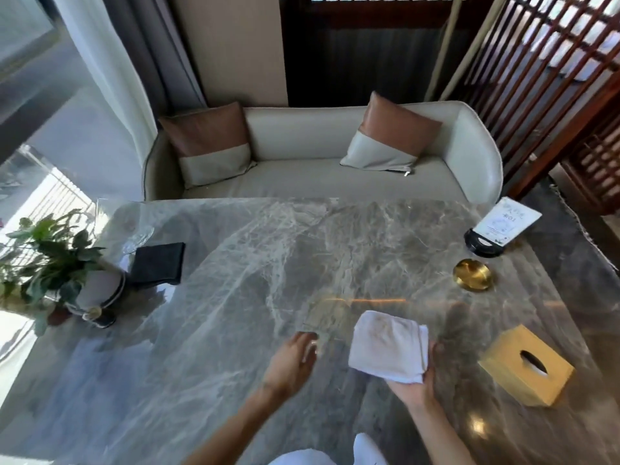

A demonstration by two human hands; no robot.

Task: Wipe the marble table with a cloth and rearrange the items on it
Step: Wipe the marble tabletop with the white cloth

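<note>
A folded white cloth (389,347) rests in my right hand (416,380), which holds it palm-up just above the grey marble table (235,280). My left hand (295,360) hovers to the left of the cloth, fingers apart, holding nothing. On the table stand a gold tissue box (526,369) at the right, a round gold dish (472,274), a white sign card on a black base (496,229), a black folded napkin (157,263), a glass dish (137,239) and a potted plant (57,270) at the left.
A pale sofa (318,182) with two brown-and-cream cushions stands behind the table's far edge. A dark wooden lattice screen (553,78) rises at the right. Curtains and a window are at the left.
</note>
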